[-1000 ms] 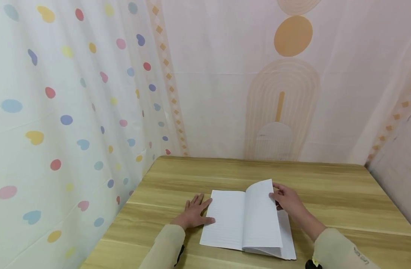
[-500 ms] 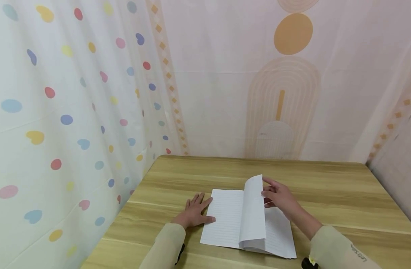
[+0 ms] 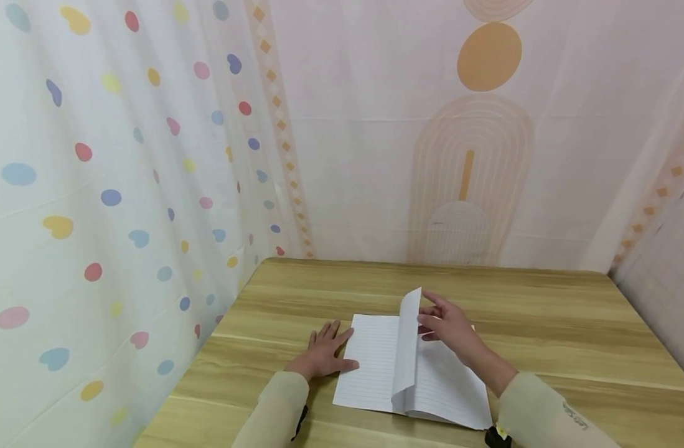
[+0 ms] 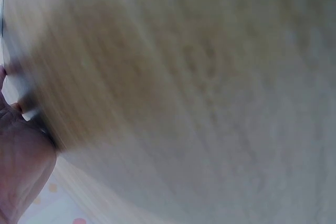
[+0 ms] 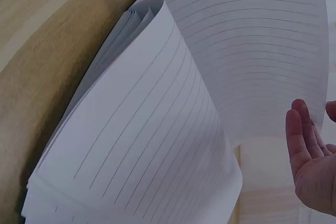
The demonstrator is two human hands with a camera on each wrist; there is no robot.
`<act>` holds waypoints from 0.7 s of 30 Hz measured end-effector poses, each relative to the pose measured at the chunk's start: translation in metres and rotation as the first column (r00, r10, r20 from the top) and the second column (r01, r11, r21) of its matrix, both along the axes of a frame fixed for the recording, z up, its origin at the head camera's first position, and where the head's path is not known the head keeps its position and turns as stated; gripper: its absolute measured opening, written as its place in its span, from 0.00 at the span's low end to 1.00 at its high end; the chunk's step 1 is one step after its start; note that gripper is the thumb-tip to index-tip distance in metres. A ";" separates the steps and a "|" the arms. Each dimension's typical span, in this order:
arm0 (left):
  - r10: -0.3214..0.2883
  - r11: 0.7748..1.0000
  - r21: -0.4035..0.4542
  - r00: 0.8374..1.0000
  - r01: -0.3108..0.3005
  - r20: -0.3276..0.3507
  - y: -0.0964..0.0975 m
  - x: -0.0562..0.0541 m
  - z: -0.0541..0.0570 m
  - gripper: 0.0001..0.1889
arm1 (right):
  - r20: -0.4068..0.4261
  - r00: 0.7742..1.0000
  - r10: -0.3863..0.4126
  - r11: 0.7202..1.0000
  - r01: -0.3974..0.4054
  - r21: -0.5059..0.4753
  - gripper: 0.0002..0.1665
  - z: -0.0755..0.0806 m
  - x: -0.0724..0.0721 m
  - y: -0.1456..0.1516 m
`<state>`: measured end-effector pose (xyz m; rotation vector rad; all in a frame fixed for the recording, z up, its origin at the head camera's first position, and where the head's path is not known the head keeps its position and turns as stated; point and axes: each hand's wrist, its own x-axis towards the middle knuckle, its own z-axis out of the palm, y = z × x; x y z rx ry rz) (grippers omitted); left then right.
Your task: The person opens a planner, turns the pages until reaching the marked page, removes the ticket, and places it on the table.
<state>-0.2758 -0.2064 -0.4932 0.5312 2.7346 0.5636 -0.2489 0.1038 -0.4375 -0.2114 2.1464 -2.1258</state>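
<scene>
An open notebook [image 3: 371, 361] with lined white pages lies on the wooden table. One page [image 3: 407, 348] stands nearly upright near the spine, curling leftward at its top. My right hand [image 3: 448, 320] holds this page by its free edge, thumb on one side and fingers on the other. Seen from the right wrist, the hand's fingers [image 5: 298, 135] lie against the lined underside of the lifted page [image 5: 247, 51]. My left hand [image 3: 322, 353] rests with spread fingers on the table, its thumb and index fingertip on the notebook's left edge. Only part of it shows in the left wrist view.
The wooden table [image 3: 330, 283] reaches back to a white curtain [image 3: 364, 155] with arch patterns. A dotted curtain [image 3: 145, 186] hangs along the left side. Beige sleeves [image 3: 280, 404] cover both forearms. A dark band with a yellow flower [image 3: 498, 434] sits near the right wrist.
My right hand has moved left, carrying the page from over the right half to nearly upright at the spine. More of the lined right page is uncovered. The left hand has stayed put.
</scene>
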 end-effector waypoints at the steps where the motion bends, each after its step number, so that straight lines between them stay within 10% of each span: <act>1: 0.001 1.000 0.002 1.000 -0.001 0.001 0.000 0.000 0.000 0.45 | -0.005 1.000 0.008 1.000 -0.008 -0.003 0.38 0.000 0.000 -0.002; 6: -0.001 1.000 0.023 1.000 0.001 0.000 -0.001 -0.001 0.001 0.44 | -0.043 0.998 0.047 0.997 -0.044 0.063 0.35 -0.007 0.000 -0.011; 9: -0.004 0.999 0.042 1.000 0.004 0.005 -0.003 -0.001 0.000 0.41 | -0.159 0.981 0.114 0.961 -0.068 0.268 0.32 -0.018 0.000 -0.015; 11: -0.007 0.998 0.061 1.000 0.007 0.008 -0.004 -0.001 0.000 0.39 | -0.257 0.946 0.199 0.890 -0.065 0.451 0.30 -0.026 0.001 -0.016; 16: -0.008 0.994 0.107 1.000 0.010 -0.010 -0.005 -0.003 -0.003 0.36 | -0.350 0.811 0.469 0.591 0.006 0.806 0.27 -0.043 0.008 -0.021; 21: 0.012 0.986 0.169 1.000 -0.008 -0.027 -0.007 -0.005 -0.005 0.29 | -0.248 0.804 0.540 0.434 -0.014 0.901 0.26 -0.050 0.016 -0.027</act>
